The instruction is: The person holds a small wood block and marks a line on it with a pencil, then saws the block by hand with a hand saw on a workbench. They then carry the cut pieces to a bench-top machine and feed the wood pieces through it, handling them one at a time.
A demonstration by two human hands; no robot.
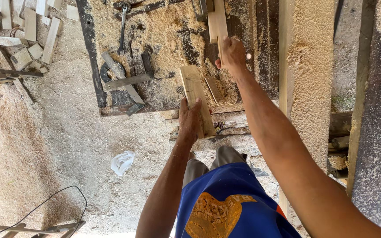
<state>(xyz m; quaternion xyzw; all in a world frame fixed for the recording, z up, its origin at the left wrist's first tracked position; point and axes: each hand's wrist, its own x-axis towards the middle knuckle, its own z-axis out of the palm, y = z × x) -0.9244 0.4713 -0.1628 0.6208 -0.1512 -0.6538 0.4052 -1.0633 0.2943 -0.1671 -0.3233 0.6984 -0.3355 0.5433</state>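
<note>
**Two hands, two pieces of timber on a sawdust-covered desk**

The fingers of the left hand (189, 120) are curled over the near end of a short wooden board (196, 99), thumb on its left edge, gripping it where it sticks out past the edge of the desk (164, 39). The board lies flat, running away from the person and slightly leftward, its far end resting in the sawdust.

The fingers of the right hand (232, 53) are closed around the near end of a narrow wooden strip (217, 22), which points straight away from the person towards the top of the view. Its far end meets a metal fitting I cannot make out clearly.

Just right of the board, between the two hands, a small thin offcut (212, 89) lies in the sawdust. Further left on the desk sit a dark metal angle bracket (126, 86) and, beyond it, a spanner (122, 30). A long pale plank (307, 75), thick with sawdust, runs along the right side.

On the floor to the left lie a crumpled white plastic bag (122, 161), a black cable (49, 202) and, at the far corner, a heap of wood offcuts (23, 31).
</note>
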